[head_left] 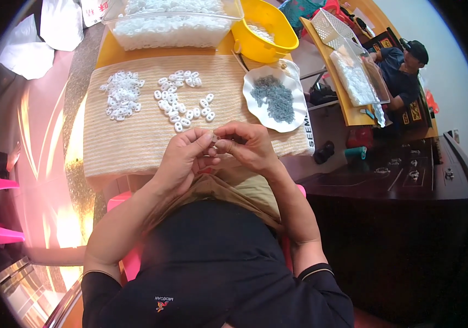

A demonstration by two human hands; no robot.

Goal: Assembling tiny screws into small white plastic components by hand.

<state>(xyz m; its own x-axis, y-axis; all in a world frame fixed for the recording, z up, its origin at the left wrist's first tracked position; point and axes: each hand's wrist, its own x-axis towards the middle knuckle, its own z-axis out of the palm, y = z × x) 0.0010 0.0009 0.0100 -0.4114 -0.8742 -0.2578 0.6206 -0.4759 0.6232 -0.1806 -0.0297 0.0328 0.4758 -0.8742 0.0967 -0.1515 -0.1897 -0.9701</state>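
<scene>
A woven beige mat (pixel 135 136) covers the worktop; its near edge hangs just in front of the person's lap, and the near left portion of the mat is bare.

Both hands meet over the near edge of the mat, right of centre. The left hand (pixel 182 158) is curled, thumb and forefinger pinched together on a small pale piece (pixel 215 140). The right hand (pixel 250 145) is likewise curled, its fingertips closed on the same piece from the other side. The piece is too small to tell its shape.

Two loose scatters of small white plastic rings lie toward the far edge: one cluster (pixel 121 94) at far left, a second, arc-shaped spread (pixel 182 98) near the middle. A white scalloped dish (pixel 299 104) at the right edge holds a heap of small grey metal parts (pixel 273 97). Beyond the far edge stand a clear plastic tub (pixel 171 24) of white pieces and a yellow bowl (pixel 267 33).
</scene>
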